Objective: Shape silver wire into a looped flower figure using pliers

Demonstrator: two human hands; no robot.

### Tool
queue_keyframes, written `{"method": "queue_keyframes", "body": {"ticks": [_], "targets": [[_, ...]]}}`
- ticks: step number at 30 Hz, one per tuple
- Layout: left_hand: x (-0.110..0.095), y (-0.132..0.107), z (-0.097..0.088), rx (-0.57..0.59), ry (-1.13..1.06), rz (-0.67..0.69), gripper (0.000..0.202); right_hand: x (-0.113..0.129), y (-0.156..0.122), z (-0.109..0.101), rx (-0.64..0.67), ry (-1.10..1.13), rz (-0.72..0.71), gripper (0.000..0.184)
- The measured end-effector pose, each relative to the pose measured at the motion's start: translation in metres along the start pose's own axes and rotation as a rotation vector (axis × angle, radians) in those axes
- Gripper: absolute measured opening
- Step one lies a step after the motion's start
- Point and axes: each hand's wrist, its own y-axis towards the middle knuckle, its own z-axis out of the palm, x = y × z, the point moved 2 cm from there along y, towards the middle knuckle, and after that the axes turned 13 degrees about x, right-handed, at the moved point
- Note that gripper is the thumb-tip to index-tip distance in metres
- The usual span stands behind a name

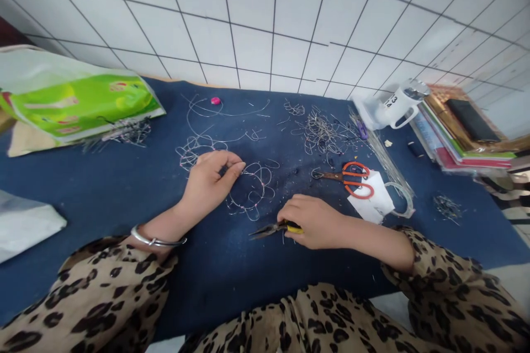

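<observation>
My left hand [213, 176] pinches a thin wire piece, a looped wire ring [264, 187] dotted with small pinkish beads, by its upper left edge. My right hand [312, 222] is wrapped around a pair of needle-nose pliers [269, 230] with yellow grips; their jaws point left, just below the ring. Behind my left hand lies another tangle of looped wire [194, 149]. Orange-handled scissors [356, 179] rest beyond my right hand, partly on a white paper [372, 198].
Wire loops [321, 132] are heaped at the back right, near a purple tool [361, 130] and straight wires [387, 162]. A white mug [399, 105] and stacked books [464, 132] stand right. A green packet [83, 99] lies left, with a pink object [216, 101] near the wall.
</observation>
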Motion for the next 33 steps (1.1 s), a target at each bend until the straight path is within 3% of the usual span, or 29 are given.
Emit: {"method": "queue_keyframes", "body": {"ticks": [10,13,16,19,22,26,33], "targets": [[0.0,0.001,-0.001,0.021,-0.013,-0.015,0.014,0.007,0.001,0.004,0.06,-0.033,-0.029,0.024],[-0.003,0.002,-0.003,0.028,-0.013,-0.009,0.014,0.005,-0.001,-0.007,0.012,0.14,-0.034,0.027],[-0.006,0.003,-0.005,0.039,-0.023,0.007,0.015,0.0,-0.004,-0.027,-0.083,0.405,0.064,0.022],[-0.008,0.002,-0.005,0.049,-0.048,-0.005,0.016,-0.007,-0.002,-0.048,-0.237,0.725,0.154,0.013],[-0.009,0.002,-0.005,0.053,-0.061,-0.017,0.016,-0.014,0.011,-0.061,-0.43,0.992,0.145,0.013],[-0.01,0.002,-0.005,0.026,-0.037,0.017,0.01,-0.021,0.04,-0.06,-0.552,1.179,0.078,0.016],[-0.013,0.001,-0.006,0.01,-0.009,0.102,0.01,-0.026,0.071,-0.043,-0.58,1.365,-0.021,0.018]]}}
